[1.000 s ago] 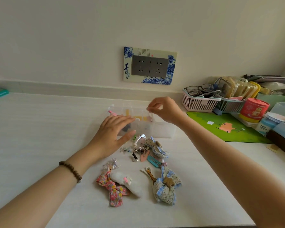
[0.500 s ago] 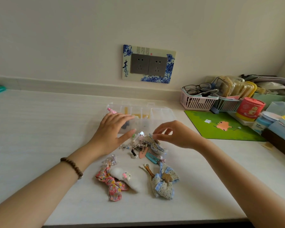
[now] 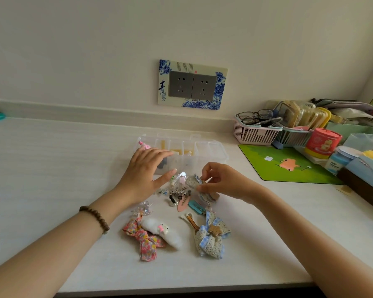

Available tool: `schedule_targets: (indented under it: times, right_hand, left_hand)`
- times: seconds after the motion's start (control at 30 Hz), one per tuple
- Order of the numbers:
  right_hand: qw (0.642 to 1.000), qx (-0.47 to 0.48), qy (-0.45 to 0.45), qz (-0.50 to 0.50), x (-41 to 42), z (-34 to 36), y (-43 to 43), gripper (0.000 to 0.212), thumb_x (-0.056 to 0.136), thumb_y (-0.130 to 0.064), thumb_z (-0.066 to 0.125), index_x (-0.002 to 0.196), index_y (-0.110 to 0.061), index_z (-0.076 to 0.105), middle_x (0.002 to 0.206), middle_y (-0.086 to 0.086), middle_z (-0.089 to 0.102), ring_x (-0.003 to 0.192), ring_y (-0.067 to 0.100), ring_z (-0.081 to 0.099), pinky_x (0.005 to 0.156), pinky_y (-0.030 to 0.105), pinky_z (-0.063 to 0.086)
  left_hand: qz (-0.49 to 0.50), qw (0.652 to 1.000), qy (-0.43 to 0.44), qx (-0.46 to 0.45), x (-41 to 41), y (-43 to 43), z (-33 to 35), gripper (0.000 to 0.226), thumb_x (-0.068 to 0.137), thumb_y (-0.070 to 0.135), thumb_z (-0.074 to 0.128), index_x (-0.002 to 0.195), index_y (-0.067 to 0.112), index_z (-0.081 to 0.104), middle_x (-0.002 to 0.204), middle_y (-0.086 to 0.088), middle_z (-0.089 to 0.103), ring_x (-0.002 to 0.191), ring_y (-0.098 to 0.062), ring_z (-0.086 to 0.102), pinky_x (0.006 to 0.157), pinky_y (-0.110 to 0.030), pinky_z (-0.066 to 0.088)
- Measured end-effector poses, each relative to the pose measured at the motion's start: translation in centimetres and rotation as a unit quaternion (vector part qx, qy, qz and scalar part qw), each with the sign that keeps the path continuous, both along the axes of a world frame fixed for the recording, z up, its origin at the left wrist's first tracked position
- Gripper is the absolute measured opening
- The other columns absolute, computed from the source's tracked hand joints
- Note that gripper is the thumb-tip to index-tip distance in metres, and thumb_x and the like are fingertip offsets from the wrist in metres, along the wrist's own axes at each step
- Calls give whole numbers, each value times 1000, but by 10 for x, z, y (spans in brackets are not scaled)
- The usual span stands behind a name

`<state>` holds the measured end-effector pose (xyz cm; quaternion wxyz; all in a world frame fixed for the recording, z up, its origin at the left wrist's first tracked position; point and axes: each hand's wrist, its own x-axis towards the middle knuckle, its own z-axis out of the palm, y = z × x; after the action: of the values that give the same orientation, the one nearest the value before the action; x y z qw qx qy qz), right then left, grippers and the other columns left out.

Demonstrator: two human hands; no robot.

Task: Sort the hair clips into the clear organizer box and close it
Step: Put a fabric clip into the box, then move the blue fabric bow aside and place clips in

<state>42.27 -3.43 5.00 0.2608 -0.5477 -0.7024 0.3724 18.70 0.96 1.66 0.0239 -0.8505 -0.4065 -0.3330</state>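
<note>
Mid-sort: my left hand (image 3: pixel 145 173) rests flat and open on the clear organizer box (image 3: pixel 205 153); just before it, my right hand (image 3: pixel 221 181) pinches a lace bow clip (image 3: pixel 195 182), next needing an empty compartment.

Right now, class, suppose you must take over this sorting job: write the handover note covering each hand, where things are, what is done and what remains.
Left hand: open, palm down, resting on the near left part of the clear organizer box, steadying it.
Right hand: fingertips pinching a small lace-and-blue clip at the top of the pile of small clips.
Box: lid open, a few pieces already in the back compartments.
Left on the table: the pile, the floral bow, the white plush clip, the lace bow.
To do: sort these in, then close the lid.
</note>
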Motion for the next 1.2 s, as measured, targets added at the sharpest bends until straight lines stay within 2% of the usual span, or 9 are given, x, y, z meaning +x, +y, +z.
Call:
schedule_targets:
  times: [0.17,0.3,0.37,0.47,0.67,0.8,0.9,1.1,1.2]
  right_hand:
    - [990,88,95,-55,5,32,8,43,74,-18,72,112,-18,52,97,8,63,80,20,68,67,25,58]
    - [969,184,75,-147,10,45,42,44,74,-24,74,111,-14,53,104,13,63,84,23,69,69,32,60]
    - [964,185,64,-181,12,43,60,46,72,-28,76,110,-15,53,105,13,63,87,25,67,73,40,60]
    - [968,176,-25,-176,9,36,74,48,73,-34,75,111,-14,52,106,10,64,89,21,63,75,35,58]
    - [930,247,-237,-131,13,27,71,46,91,-50,44,121,-18,59,128,5,57,117,23,50,95,38,37]
    - [919,293,-258,-56,16,29,60,54,98,-46,21,100,-20,69,109,2,66,108,20,54,103,35,27]
    - [914,238,-328,-15,13,24,59,75,90,-56,8,96,-15,70,108,6,66,112,18,53,116,40,5]
    - [925,257,-277,-33,13,25,53,57,99,-44,15,114,-22,65,128,1,59,130,15,41,116,40,-2]
    - [922,229,-311,-12,11,24,53,59,98,-44,12,118,-22,62,132,0,57,136,14,33,116,40,-7]
  left_hand:
    - [12,1000,4,4,3,0,-1,69,82,70,22,134,28,41,135,10,46,131,-9,32,114,-24,-4]
    - [16,1000,10,10,5,1,-3,69,83,71,21,134,27,39,135,9,45,132,-9,32,117,-30,-2]
    - [15,1000,15,11,5,1,-3,70,83,71,20,135,27,38,136,9,45,133,-9,31,118,-33,-1]
    - [13,1000,18,14,4,0,-2,72,83,72,18,136,27,37,136,9,44,133,-9,30,117,-30,-3]
    - [11,1000,14,15,4,1,-2,71,83,71,18,136,27,37,135,9,44,131,-8,30,116,-28,-4]
    - [12,1000,18,18,4,3,-3,72,84,72,17,135,27,39,134,8,45,131,-9,31,116,-29,-3]
    - [9,1000,24,12,4,3,-3,71,84,71,17,136,27,38,135,9,44,131,-9,31,116,-28,-3]
    - [9,1000,28,-5,3,2,-3,74,83,71,16,139,26,36,138,8,43,133,-10,29,116,-28,-5]
    - [7,1000,26,-15,4,2,-3,75,83,72,14,139,26,35,139,7,41,134,-10,27,115,-27,-7]
